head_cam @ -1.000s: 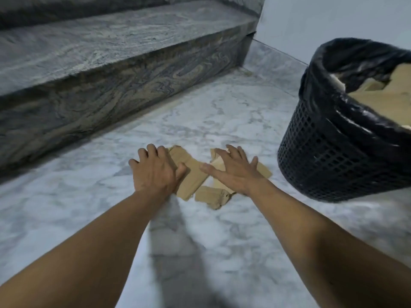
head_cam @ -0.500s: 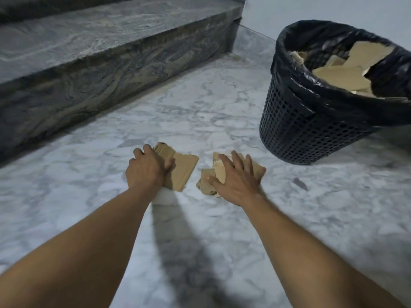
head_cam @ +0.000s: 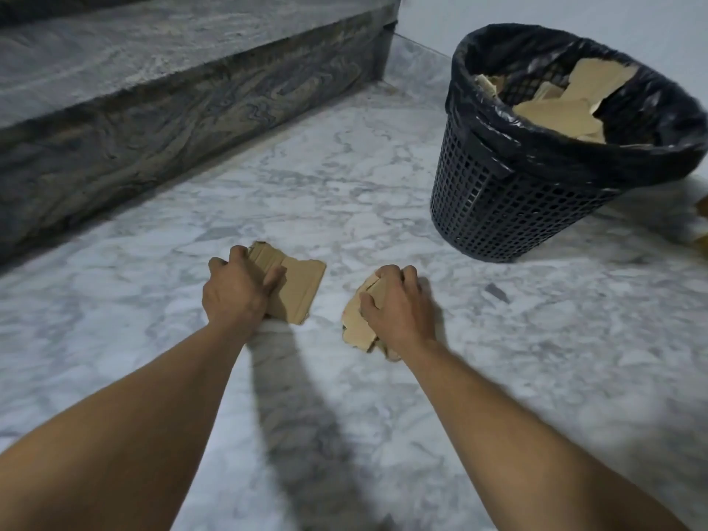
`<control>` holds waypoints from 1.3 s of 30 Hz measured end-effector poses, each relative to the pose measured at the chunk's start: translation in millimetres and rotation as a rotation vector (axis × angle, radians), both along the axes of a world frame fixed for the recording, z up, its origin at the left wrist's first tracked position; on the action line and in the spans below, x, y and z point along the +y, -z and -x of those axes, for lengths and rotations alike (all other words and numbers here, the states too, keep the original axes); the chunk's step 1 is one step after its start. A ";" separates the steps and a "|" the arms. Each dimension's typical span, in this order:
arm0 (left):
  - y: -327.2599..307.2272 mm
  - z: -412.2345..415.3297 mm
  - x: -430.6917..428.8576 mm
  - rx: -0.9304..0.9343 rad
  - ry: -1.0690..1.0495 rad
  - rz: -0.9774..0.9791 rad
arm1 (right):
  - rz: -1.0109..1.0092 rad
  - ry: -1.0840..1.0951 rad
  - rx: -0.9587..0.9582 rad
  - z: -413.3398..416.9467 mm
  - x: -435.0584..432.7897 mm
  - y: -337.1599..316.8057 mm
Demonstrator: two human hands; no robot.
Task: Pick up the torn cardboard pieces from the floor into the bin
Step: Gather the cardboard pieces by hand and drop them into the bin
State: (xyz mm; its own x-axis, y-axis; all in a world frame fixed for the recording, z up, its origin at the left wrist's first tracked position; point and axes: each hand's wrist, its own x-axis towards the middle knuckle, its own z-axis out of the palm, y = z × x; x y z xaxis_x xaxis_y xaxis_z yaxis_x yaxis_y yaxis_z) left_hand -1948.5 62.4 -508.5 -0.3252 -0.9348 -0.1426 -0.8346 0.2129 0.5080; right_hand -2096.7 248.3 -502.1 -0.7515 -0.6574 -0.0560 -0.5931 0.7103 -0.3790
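L hand (head_cam: 237, 293) was closed round a flat brown cardboard piece (head_cam: 297, 289), thumb on top, torn ragged edges, corrugation lines visible; piece sat well left of the bin (head_cam: 517, 193) and nearer the camera. R hand (head_cam: 398, 308) was curled over a small bundle of torn scraps (head_cam: 358, 325), approx 2-3 layers, exact count can't tell; also left of the bin, closer to it than the L piece. Whether either load was clear of the floor: can't tell.

Bin: 1, dark mesh basket w/ black liner (head_cam: 555, 124) folded over the rim, tilted in view. Inside: tan cardboard offcuts (head_cam: 555, 113), at least 4, stacked unevenly.

Floor (head_cam: 344, 185): white/grey veined marble, glossy. Left of the bin, 1 dark swirled stone step (head_cam: 153, 109). Behind the bin, plain pale wall (head_cam: 574, 17). Right of the bin, at frame edge, more brown bits (head_cam: 703, 224), blurred.

Hands: 2, bare forearms.
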 end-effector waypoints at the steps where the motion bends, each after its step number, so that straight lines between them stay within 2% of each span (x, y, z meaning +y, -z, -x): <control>1: -0.2 -1.4 0.6 0.023 -0.001 -0.008 | 0.039 0.024 -0.061 1.4 2.4 -2.2; 5: -5.7 -3.9 3.0 0.096 0.001 -0.030 | 0.119 0.127 -0.271 10.4 6.4 -6.3; 12: -30.8 3.7 6.9 0.207 0.014 -0.038 | 0.087 0.063 -0.393 17.7 13.0 -37.8; 17: -84.9 33.2 4.0 0.353 0.031 0.033 | 0.175 -0.025 -0.198 47.8 14.9 -120.2; 20: -133.7 68.5 0.0 0.486 0.030 0.042 | 0.172 -0.118 -0.019 70.8 11.1 -185.3; 24: -208.3 128.5 5.4 0.553 0.055 0.111 | 0.215 -0.181 0.123 108.2 12.4 -263.1; 27: -253.8 176.3 15.3 0.593 0.087 0.106 | 0.361 -0.039 0.147 153.1 20.2 -301.3; 31: -291.2 240.4 34.9 0.597 0.145 0.106 | 0.564 0.272 0.158 216.7 35.5 -319.0; 34: -297.9 283.4 54.2 0.516 0.187 0.112 | 0.572 0.425 0.116 254.4 42.1 -307.0; 39: -278.6 326.3 70.0 0.345 0.307 0.020 | 0.521 0.434 -0.011 288.3 47.7 -274.3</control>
State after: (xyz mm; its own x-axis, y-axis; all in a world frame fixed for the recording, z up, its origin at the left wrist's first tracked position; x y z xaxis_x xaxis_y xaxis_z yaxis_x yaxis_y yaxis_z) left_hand -2274.8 132.4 -229.9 -0.6132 -0.7890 0.0393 -0.5143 0.4365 0.7382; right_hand -2385.1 296.0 -227.9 -0.9546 -0.2394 0.1770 -0.2893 0.6058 -0.7412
